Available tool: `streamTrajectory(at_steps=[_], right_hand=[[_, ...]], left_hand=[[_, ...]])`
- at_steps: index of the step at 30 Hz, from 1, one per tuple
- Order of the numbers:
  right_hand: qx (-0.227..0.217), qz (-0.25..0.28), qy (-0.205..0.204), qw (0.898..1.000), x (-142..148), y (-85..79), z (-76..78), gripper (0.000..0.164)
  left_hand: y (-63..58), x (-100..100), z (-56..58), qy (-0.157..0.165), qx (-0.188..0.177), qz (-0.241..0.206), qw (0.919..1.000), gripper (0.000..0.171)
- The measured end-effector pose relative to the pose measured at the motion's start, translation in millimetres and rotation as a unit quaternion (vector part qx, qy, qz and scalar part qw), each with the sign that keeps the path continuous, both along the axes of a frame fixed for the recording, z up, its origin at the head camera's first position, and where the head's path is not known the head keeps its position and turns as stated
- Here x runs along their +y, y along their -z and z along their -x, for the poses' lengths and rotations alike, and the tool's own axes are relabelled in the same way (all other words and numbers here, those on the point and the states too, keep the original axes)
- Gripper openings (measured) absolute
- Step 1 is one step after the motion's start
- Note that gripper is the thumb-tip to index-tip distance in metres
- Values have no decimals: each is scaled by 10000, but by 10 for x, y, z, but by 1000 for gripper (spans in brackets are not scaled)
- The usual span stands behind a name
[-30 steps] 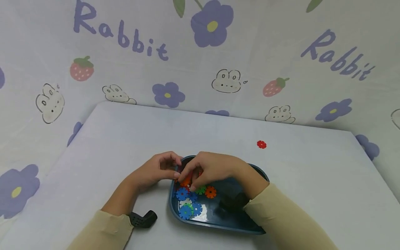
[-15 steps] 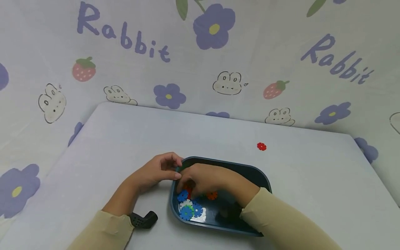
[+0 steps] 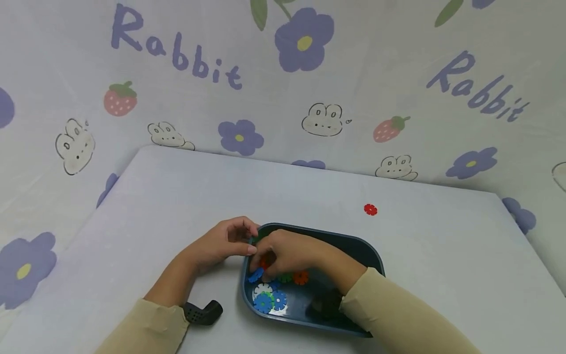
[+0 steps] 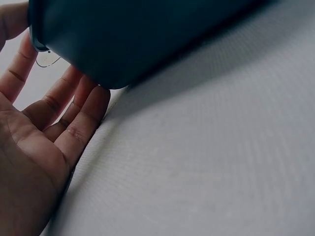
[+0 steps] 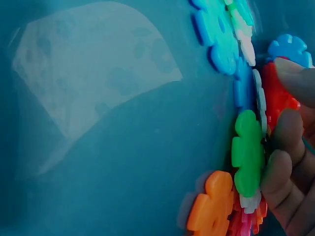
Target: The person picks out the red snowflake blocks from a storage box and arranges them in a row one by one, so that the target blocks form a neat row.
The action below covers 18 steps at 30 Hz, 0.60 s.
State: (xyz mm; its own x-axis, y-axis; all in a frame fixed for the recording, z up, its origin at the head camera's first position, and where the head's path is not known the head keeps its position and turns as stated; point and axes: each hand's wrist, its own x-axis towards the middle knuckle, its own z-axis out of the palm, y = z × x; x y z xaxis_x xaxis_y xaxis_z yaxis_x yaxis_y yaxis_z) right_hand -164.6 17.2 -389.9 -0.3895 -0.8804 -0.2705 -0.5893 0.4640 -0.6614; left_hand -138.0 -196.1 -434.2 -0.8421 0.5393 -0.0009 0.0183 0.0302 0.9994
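Note:
My left hand (image 3: 230, 239) grips the dark teal tray (image 3: 309, 322) at its back left corner. In the left wrist view, fingertips (image 4: 98, 101) lie against the outside of its wall. Inside the tray, my right hand (image 3: 289, 250) has its fingers curled down over a pile of notched plastic building discs. It pinches a blue building disc (image 3: 255, 275), which stands tilted by the left wall. In the right wrist view, the thumb overlaps a red disc (image 5: 278, 93), with the blue one behind. A green disc (image 5: 247, 152) and an orange disc (image 5: 214, 204) lie close to the other fingers.
More blue discs (image 3: 264, 302) and a white disc (image 3: 263, 289) lie in the tray's front left corner. A single red disc (image 3: 370, 210) lies on the white table (image 3: 212, 177) beyond the tray. A printed curtain (image 3: 274, 88) hangs behind the table.
My right hand has gone from beside the left fingertips down into the tray. The blue disc there has tipped from flat to tilted. The left hand stays in place.

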Motion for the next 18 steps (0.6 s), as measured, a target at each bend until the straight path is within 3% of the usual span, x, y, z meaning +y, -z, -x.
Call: streamTrajectory(at_steps=[4,11,18], right_hand=[[-214,141,130,9996,7,1,7,17],[-190,281,260,9991,42,-29,21,14],[-423,325,158,9985,16,-27,19,9]], left_hand=[[2,6,-15,-15,-46,-36,10000,27],[-8,20,-12,-15,-83,-10,10000,27],[9,-3,-19,-34,-125,-3,9999,28]])
